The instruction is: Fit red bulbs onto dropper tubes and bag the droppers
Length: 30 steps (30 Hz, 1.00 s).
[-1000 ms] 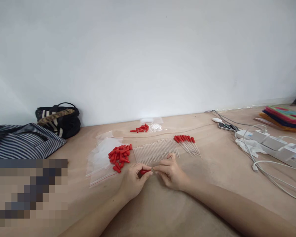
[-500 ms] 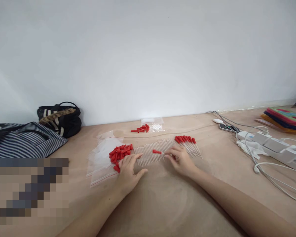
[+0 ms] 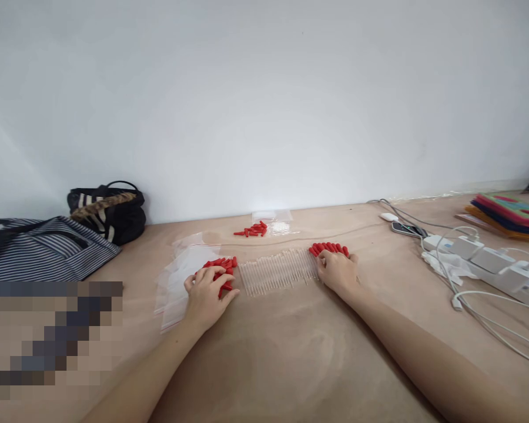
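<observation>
My left hand [image 3: 208, 296] rests over a pile of red rubber bulbs [image 3: 223, 262], its fingers apart and touching them. My right hand [image 3: 338, 273] is closed at the left end of a row of droppers with red bulbs [image 3: 330, 247]; its fingertips pinch the end dropper, and the hand hides most of the glass stems. Between the hands lies a long row of bare glass dropper tubes [image 3: 275, 273], side by side.
Clear zip bags [image 3: 176, 282] lie left of the bulbs. Farther back are more small red bulbs [image 3: 256, 229] and glass tubes [image 3: 280, 228]. Chargers on a power strip [image 3: 494, 258] with white cables stand right, near coloured sheets [image 3: 511, 214]. Bags [image 3: 53, 247] sit left.
My right hand has moved right, carrying the red-bulbed dropper to the row of capped ones. My left hand has shifted left onto the bulb pile.
</observation>
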Motion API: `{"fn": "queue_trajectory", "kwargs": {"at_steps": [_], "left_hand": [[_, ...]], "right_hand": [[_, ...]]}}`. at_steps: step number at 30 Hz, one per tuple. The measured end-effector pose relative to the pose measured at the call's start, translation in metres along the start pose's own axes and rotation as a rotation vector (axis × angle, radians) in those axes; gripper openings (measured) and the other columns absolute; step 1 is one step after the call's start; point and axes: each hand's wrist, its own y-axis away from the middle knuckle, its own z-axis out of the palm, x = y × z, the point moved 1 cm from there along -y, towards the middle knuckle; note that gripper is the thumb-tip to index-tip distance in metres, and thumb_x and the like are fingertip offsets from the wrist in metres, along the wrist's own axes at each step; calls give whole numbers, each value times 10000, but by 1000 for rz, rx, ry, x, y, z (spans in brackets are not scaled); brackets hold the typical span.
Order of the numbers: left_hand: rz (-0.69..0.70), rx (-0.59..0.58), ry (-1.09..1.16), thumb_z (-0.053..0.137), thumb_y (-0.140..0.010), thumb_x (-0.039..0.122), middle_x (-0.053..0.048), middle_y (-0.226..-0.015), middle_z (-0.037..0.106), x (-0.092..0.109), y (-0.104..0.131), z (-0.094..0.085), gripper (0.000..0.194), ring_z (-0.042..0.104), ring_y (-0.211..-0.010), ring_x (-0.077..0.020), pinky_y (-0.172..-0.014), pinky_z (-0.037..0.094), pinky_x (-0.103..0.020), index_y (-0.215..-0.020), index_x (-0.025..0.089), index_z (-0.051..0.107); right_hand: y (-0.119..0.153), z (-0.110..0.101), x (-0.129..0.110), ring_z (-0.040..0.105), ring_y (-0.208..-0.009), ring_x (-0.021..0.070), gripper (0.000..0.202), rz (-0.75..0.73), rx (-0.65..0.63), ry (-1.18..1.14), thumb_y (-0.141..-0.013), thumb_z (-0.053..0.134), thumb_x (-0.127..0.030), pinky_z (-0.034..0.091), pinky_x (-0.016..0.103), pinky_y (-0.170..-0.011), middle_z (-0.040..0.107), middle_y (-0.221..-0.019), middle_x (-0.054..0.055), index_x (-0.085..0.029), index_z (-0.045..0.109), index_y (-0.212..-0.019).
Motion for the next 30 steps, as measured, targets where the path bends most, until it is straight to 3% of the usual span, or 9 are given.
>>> {"fn": "queue_trajectory", "kwargs": {"at_steps": [7,12,16,18,22,30], "left_hand": [[151,13,-52,621,-721,214,-64,-957,610,-8,-4,0,86,492,-915,-267,-766,257,-441,-735,270,685],[225,86,-21,552,-772,195,-66,-880,625,-5,-5,0,135,518,-849,-251,-744,296,-431,-676,216,644],[271,193,166,451,-836,225,-62,-797,624,9,-5,-4,178,520,-780,-216,-721,376,-365,-733,187,591],[305,193,293,414,-854,233,-53,-759,616,19,-2,-4,182,526,-740,-194,-695,410,-321,-760,182,561],[286,58,526,411,-854,228,-21,-737,607,40,9,2,117,564,-668,-150,-626,444,-253,-832,192,520],[-66,-267,960,356,-845,193,-47,-890,614,61,19,16,221,610,-838,-164,-737,494,-294,-1040,193,459]], "right_hand": [[1,-2,-2,524,-808,196,242,-34,67,-19,-793,421,-255,217,360,-752,639,-786,55,-183,633,-700],[5,-8,-10,512,-866,232,244,-12,-62,-41,-765,467,-348,227,394,-795,635,-852,80,-185,647,-744],[4,-10,-12,509,-906,256,289,49,-142,-11,-754,470,-389,230,413,-816,636,-859,108,-170,649,-810],[4,-10,-12,509,-919,265,305,59,-175,5,-757,459,-396,229,419,-824,637,-842,113,-162,649,-809],[3,-9,-11,507,-936,275,315,74,-226,37,-762,446,-394,223,427,-837,634,-851,120,-160,654,-797],[0,-11,-14,527,-877,246,296,96,-284,28,-782,395,-305,237,429,-835,629,-846,113,-160,650,-746]]}}
